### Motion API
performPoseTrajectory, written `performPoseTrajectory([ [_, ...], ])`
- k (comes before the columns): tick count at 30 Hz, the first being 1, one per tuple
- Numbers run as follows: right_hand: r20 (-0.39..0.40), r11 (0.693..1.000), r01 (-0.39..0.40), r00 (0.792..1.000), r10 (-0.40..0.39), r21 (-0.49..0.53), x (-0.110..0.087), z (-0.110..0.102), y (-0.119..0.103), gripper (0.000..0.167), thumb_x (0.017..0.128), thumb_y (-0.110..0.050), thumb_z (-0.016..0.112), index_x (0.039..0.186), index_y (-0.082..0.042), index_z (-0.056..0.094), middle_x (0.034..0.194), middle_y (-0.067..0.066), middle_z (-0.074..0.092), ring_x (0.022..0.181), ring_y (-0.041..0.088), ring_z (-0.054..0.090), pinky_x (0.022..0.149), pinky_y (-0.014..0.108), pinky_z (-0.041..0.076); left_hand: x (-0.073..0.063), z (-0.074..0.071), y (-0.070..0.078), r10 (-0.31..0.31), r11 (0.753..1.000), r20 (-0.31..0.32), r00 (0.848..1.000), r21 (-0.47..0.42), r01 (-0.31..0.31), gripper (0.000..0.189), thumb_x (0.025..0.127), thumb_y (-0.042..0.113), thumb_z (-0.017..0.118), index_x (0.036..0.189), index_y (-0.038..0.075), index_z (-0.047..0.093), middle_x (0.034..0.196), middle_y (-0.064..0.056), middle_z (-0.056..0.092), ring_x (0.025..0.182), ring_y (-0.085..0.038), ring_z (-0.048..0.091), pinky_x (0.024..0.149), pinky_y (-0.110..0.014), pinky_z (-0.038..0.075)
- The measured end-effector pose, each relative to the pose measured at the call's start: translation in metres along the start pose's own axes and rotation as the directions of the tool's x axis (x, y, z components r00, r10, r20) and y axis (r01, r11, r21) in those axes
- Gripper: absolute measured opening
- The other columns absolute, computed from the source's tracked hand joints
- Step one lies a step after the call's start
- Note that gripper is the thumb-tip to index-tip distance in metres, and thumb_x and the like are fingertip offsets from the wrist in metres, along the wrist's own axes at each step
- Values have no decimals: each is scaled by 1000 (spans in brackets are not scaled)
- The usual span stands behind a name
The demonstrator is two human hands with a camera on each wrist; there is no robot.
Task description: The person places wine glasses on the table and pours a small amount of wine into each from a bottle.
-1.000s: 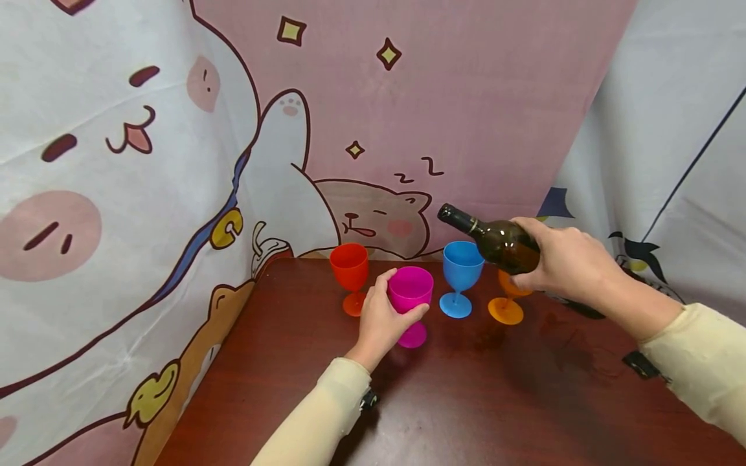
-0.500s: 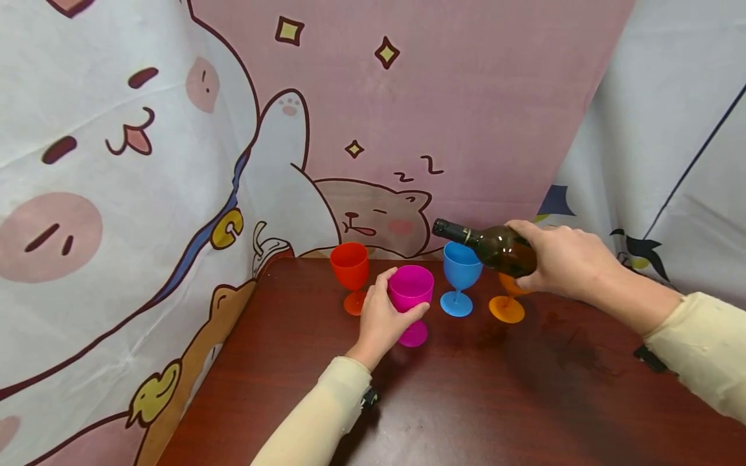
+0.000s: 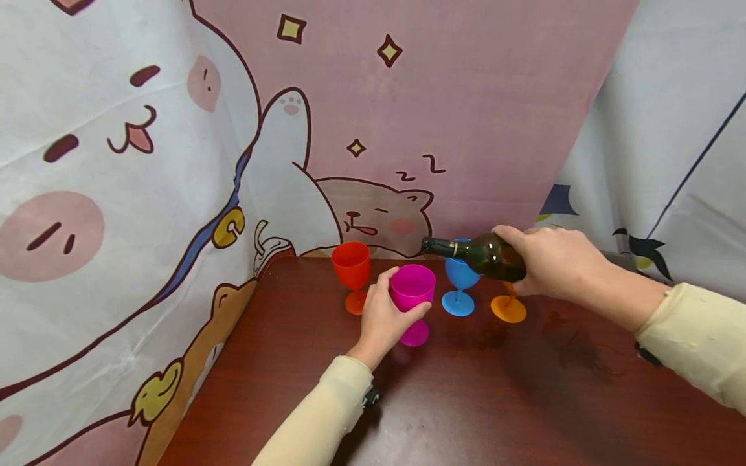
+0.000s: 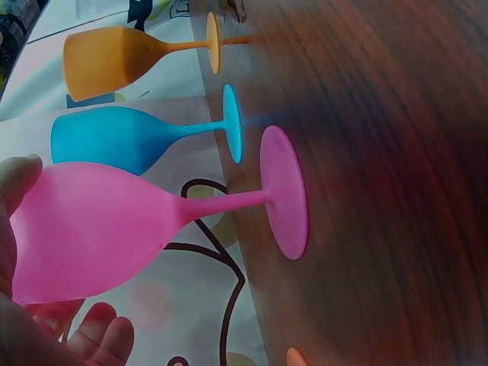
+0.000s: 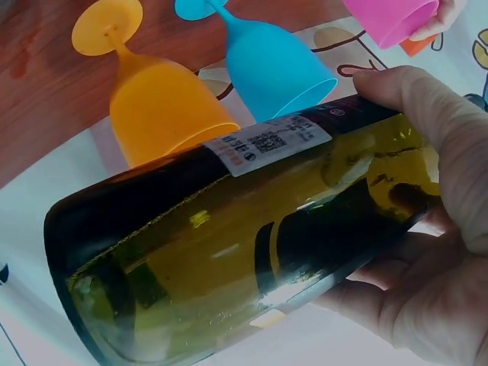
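My left hand (image 3: 387, 317) grips the bowl of a pink goblet (image 3: 412, 285), thumb on one side and fingers on the other. The goblet stands upright, its foot on the table. My right hand (image 3: 556, 262) holds a dark green glass wine bottle (image 3: 495, 255) by its body, tipped almost level. The bottle's mouth points left, above and just behind the pink goblet's rim, apart from it. A label shows on the bottle (image 5: 252, 221) in the right wrist view. No liquid is seen coming out.
A red goblet (image 3: 351, 265) stands left of the pink one. Behind the bottle are a blue goblet (image 3: 458, 302) and an orange goblet (image 3: 508, 309), each partly hidden. The brown table (image 3: 466, 401) ends at a cartoon-printed cloth (image 3: 495, 97). Wet-looking marks lie on the table's right side.
The bottle has moved left and tilted further, its mouth dropping from above the blue goblet's level toward the pink goblet. My left hand and the pink goblet have stayed in place.
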State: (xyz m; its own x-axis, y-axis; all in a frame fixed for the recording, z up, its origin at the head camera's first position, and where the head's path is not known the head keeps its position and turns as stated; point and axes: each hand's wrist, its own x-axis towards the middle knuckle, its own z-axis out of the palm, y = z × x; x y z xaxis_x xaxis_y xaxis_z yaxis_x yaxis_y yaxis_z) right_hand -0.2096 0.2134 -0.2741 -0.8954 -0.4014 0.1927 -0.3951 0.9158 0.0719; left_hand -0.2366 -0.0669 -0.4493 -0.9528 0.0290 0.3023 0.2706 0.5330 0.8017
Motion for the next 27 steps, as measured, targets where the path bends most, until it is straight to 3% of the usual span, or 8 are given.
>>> performPoseTrajectory([
  [4,22,1000,14,1000,-14,-27,2,-1,-3,88,66,-32,100,140,-14,56,96,14,75,78,32,70,63,55,60,0,0,0,1,1000,-5,1000,4,-1,90,81,42,93,155,23,46,134,-5,65,121,-23,61,89,-40,64],
  [17,74,996,39,997,-33,-78,5,1,-9,85,63,-23,100,137,-13,58,91,11,72,78,33,69,65,55,57,-1,0,0,1,1000,-26,1000,9,-1,88,80,42,93,153,23,47,129,-5,66,117,-22,61,87,-39,62],
  [27,78,995,49,996,-42,-91,3,4,-8,86,61,-26,103,133,-14,59,89,11,72,78,33,69,62,54,57,-1,1,0,0,1000,-18,1000,4,0,88,81,42,93,154,24,47,129,-5,66,118,-22,62,87,-39,62],
])
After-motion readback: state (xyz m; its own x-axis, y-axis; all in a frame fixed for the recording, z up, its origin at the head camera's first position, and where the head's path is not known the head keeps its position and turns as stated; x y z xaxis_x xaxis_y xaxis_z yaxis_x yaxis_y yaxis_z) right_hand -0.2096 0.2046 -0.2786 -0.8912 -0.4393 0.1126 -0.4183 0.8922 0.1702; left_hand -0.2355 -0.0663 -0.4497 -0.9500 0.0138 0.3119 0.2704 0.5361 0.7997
